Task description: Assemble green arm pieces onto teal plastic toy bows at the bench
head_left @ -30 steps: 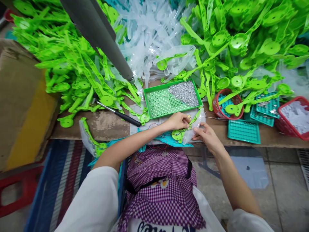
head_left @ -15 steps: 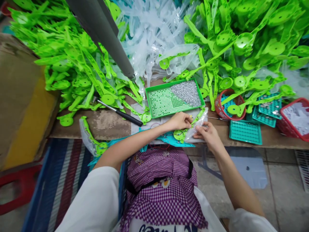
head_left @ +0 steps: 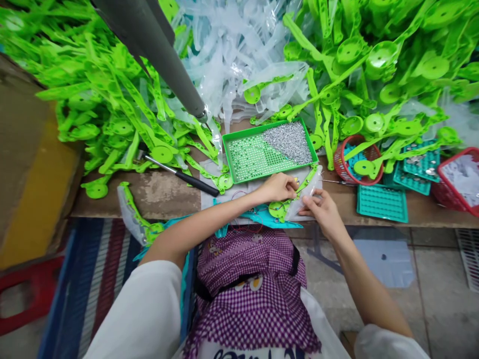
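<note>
A bright green plastic piece with a round end (head_left: 277, 211) lies at the table's front edge, with a translucent clear plastic piece (head_left: 307, 192) along its arm. My left hand (head_left: 281, 187) is closed over the green arm, its fingers pinched together; what sits between the fingertips is too small to make out. With thumb and fingers, my right hand (head_left: 322, 208) grips the clear piece from the right. Thin red wire (head_left: 239, 193) loops beside my left forearm, and blue plastic parts (head_left: 262, 217) lie beneath the green piece.
A green perforated tray (head_left: 243, 177) with small metal screws (head_left: 290, 142) stands just beyond my hands. A grey pole-shaped tool (head_left: 164, 60) slants down from above. Black-handled tool (head_left: 198, 184) lies left; red basket (head_left: 359, 162) and teal trays (head_left: 382, 203) right. Heaped green parts (head_left: 112, 99) rise behind.
The view has shifted slightly. Both hands keep nearly the same place and grip at the green and clear pieces.
</note>
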The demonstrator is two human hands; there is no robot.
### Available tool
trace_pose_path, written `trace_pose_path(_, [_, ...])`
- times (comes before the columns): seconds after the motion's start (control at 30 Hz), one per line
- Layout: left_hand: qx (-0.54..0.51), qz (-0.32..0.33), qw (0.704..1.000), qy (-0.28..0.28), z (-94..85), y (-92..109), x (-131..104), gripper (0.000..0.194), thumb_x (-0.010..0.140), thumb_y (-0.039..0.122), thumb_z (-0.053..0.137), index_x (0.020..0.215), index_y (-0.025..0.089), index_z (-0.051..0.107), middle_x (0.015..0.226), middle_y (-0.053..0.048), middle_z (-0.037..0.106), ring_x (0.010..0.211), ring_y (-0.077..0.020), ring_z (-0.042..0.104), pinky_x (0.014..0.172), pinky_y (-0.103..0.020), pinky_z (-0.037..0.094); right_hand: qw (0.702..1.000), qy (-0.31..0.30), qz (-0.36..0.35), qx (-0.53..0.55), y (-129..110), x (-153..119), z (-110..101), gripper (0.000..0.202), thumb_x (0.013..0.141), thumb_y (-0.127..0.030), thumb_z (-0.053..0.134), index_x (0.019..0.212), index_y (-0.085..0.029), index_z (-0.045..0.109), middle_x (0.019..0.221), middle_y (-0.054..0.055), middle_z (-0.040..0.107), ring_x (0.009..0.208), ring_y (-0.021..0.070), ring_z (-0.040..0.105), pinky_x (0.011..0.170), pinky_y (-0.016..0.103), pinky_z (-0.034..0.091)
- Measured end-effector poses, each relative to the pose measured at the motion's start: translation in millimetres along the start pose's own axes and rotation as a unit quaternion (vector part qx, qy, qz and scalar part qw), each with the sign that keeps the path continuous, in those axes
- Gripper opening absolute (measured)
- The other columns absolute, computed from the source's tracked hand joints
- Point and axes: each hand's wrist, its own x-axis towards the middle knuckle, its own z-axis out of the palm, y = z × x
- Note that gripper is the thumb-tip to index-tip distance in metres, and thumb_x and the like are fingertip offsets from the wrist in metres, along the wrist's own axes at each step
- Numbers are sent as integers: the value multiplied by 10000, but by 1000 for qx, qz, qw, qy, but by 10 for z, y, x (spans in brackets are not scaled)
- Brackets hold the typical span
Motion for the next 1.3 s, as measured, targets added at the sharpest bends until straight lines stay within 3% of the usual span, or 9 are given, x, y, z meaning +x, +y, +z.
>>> trace_pose_path(0.23, [3, -4, 1000, -4, -11, 18, -16, 270, 690, 172, 673, 948, 96, 693, 805, -74, 711, 772, -164, 650, 749, -303, 487, 999, 14, -9, -27, 66, 1, 25, 598, 610, -542, 771, 979, -245, 405, 641, -74, 628, 508, 154, 641, 542, 315, 576])
trace_pose_path(0.4, [-1, -8, 1000, -3, -14, 40, -26, 291, 683, 165, 666, 962, 84, 694, 827, -88, 714, 773, -165, 651, 751, -305, 493, 980, 2, -29, -194, 29, 2, -60, 555, 715, -611, 657, 1055, -232, 435, 606, -39, 632, 464, 192, 605, 462, 322, 496])
trace_pose_path(0.57, [-10, -11, 1000, -8, -4, 9, -11, 313, 678, 158, 662, 981, 85, 696, 847, -92, 720, 775, -169, 657, 754, -310, 498, 908, 42, -103, -403, -90, -67, -112, 539, 809, -618, 550, 1131, -185, 525, 613, -2, 638, 568, 223, 622, 589, 340, 463])
trace_pose_path(0.73, [-12, -5, 1000, -6, -5, -5, -4, 287, 673, 156, 681, 953, 93, 701, 825, -85, 725, 766, -162, 661, 749, -301, 500, 841, 135, -256, -458, -60, -19, -181, 466, 916, -518, 430, 1182, -177, 602, 1043, 118, 681, 872, 237, 647, 771, 361, 478])
trace_pose_path(0.83, [1, -7, 1000, -3, -10, 1, 1, 288, 677, 171, 687, 954, 91, 698, 822, -84, 726, 762, -160, 663, 747, -295, 499, 797, 143, -335, -482, 16, 72, -210, 435, 954, -433, 388, 1262, -191, 579, 1251, 128, 619, 1140, 243, 573, 936, 388, 423])
trace_pose_path(1.03, [13, -7, 1000, -4, -20, 21, 4, 308, 678, 190, 689, 970, 93, 702, 820, -75, 727, 759, -160, 665, 728, -282, 492, 746, 130, -339, -558, 27, 201, -236, 454, 985, -377, 334, 1414, -257, 424, 1435, 66, 486, 1326, 212, 435, 1025, 425, 298])
trace_pose_path(1.13, [15, -7, 1000, -6, -32, 61, -12, 421, 681, 177, 682, 1092, 87, 669, 804, -64, 729, 734, -149, 659, 727, -275, 486, 729, 108, -331, -590, -59, 229, -241, 474, 995, -371, 302, 1450, -249, 355, 1477, 57, 423, 1368, 210, 381, 1019, 432, 281])
trace_pose_path(1.3, [27, -7, 999, -24, -57, 99, -28, 516, 704, 181, 654, 1211, 90, 620, 848, -72, 734, 775, -160, 658, 764, -285, 481, 696, 79, -339, -628, -175, 230, -220, 469, 995, -338, 298, 1453, -255, 352, 1452, 59, 454, 1386, 223, 356, 1049, 461, 233])
